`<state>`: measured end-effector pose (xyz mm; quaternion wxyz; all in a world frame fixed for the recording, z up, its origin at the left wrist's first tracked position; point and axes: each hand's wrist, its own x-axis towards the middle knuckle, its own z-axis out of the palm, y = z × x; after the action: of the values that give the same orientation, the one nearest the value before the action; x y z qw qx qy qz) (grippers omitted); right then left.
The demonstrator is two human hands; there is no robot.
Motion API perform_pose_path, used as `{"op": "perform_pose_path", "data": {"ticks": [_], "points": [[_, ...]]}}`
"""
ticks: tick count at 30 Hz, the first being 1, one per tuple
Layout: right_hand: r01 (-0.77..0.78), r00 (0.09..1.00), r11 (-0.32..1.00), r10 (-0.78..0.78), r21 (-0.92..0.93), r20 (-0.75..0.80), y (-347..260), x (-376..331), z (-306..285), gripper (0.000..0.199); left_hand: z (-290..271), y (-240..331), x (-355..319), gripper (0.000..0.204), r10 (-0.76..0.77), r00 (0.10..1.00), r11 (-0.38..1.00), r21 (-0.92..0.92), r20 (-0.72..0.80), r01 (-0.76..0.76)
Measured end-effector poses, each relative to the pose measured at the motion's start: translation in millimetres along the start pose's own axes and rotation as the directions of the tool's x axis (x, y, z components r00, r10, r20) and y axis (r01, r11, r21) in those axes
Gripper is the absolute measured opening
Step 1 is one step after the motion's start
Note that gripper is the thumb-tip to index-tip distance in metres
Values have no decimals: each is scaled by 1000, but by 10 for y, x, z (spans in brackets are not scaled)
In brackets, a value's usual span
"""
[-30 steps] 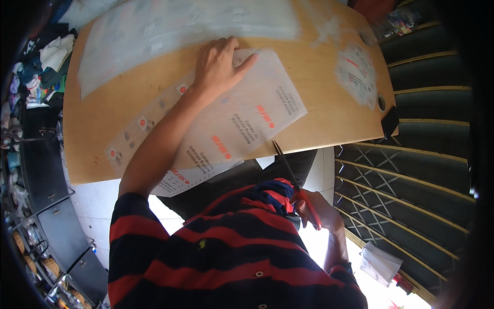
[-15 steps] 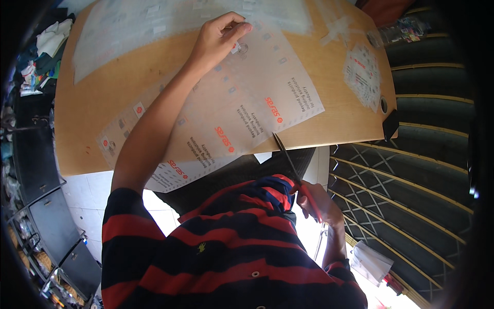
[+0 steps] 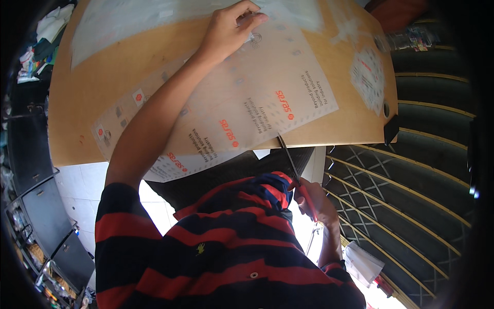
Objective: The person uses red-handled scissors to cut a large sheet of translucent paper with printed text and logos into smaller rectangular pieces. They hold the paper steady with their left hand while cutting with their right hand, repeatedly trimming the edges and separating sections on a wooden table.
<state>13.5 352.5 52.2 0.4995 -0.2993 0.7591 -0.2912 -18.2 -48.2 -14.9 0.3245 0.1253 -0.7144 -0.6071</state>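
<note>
A translucent printed sheet with orange and dark print lies slantwise over the table, its lower left part hanging past the near edge. My left hand pinches the sheet's far edge between thumb and fingers, and my forearm crosses above the sheet. Close to my body on the right, my right hand is closed around the red handles of a pair of scissors. Their dark blades point away from me, with the tips at the sheet's near edge. Whether the tips are into the sheet, I cannot tell.
The wooden table carries more translucent sheets along its far side. A smaller pile of printed pieces lies on the right, near a clear plastic bottle. Dark cabinets stand left; a ribbed metal shutter is at right.
My left hand and the sheet have shifted slightly to the right. The scissors have moved a little with them, their tips still at the sheet's near edge.
</note>
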Motion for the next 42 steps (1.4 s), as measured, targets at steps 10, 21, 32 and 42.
{"op": "perform_pose_path", "data": {"ticks": [10, 21, 32, 42], "points": [[-61, 997, 992, 56, 107, 52, 157, 94, -75, 56, 5, -6, 3, 15, 164, 986, 973, 171, -24, -157], [-64, 998, 967, 61, 245, 20, 364, 22, 65, 102, 12, 2, 10, 16, 262, 965, 950, 181, -18, -254], [-25, 1000, 967, 25, 253, 4, 210, 169, -48, 67, 15, 34, 1, 15, 226, 974, 965, 139, -4, -223], [-14, 1000, 980, 12, 199, 13, 65, 228, -90, 62, -6, 95, -29, 16, 193, 981, 970, 147, 14, -193]]}}
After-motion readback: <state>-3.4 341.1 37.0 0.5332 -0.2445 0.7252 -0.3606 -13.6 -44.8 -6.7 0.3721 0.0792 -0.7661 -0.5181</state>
